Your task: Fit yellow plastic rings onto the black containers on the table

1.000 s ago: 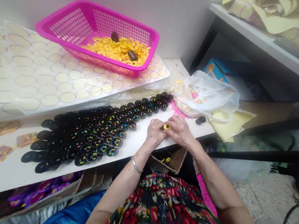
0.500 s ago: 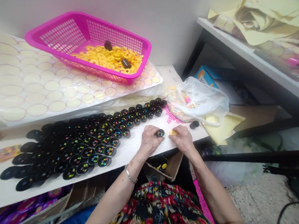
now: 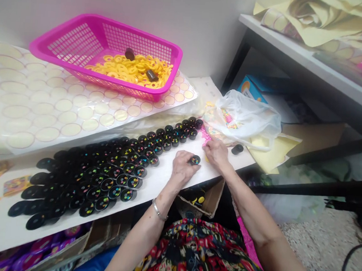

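My left hand is closed round a small black cup, its open top facing up with coloured bits inside. My right hand is at the near edge of the small pink pieces, fingertips drawn together; whatever they pinch is too small to make out. A yellow piece shows just below its fingers, and I cannot tell whether the hand holds it. To the left, many black cups with coloured bits stand in close rows on the white table.
A pink basket of yellow rings sits on sheets of round stickers. Beyond my right hand are a white plastic bag and a dark cup. A cardboard box stands below the table edge. A shelf juts in at right.
My right hand has moved forward and slightly left, from beside the yellow piece to the pink pieces. My left hand stays nearly in place with the cup. The view has shifted slightly.
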`<state>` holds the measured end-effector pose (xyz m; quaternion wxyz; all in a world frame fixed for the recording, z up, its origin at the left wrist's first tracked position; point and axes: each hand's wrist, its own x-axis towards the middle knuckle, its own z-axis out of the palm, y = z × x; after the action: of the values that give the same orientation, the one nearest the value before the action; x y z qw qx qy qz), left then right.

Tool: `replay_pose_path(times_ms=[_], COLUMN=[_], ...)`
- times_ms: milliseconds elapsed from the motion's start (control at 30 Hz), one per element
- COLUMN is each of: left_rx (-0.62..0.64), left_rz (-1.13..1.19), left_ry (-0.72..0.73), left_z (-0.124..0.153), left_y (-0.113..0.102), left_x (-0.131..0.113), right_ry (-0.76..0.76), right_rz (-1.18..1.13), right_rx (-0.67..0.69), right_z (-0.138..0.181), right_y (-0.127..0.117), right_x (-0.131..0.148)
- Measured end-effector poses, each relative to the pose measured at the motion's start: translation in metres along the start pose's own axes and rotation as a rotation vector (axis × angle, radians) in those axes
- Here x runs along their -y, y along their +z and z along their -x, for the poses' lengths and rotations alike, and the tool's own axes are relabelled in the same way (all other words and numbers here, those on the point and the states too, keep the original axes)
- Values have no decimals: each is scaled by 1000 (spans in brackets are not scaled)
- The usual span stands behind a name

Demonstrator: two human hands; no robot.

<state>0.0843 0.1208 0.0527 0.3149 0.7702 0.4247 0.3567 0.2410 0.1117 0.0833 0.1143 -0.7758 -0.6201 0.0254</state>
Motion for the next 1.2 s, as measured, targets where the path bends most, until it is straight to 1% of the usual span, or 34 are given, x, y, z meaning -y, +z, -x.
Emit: replay_pose_path(times_ms=[167,267,333,433,533,733,867,967,1100,1133,1200], left_rx=[1,3,9,21,19,20,23,29,29,27,19], left_rz=[1,7,7,1,4,7,5,11,10,10,13], left_ry=[-4,1,1,-15,-15,2,2,4,9,10,8], left_z=[0,0,0,0,0,0,0,1,1,1,1], left_y=[0,1,0,-1,-1,1,0,0,0,1,2], left_x=[-1,0,0,-1,-1,1,1,1,2,2,2], right_ry=[-92,-108,-53,98,177,193,216,159,106,84,-6], right_rz=[133,69,-25,-156,-226,-180,-216,-222,-118,-106,-153], right_rx=[37,130,196,226,207,189,131,107,97,86,56], right_z=[1,4,3,-1,-5,-7,-6,-4,0,2,7], right_y=[-1,-6,-9,-11,-13,-14,-11,-9,-7,-7,-9], right_x=[1,0,-1,-3,-4,-2,-4,-6,-5,-4,-2])
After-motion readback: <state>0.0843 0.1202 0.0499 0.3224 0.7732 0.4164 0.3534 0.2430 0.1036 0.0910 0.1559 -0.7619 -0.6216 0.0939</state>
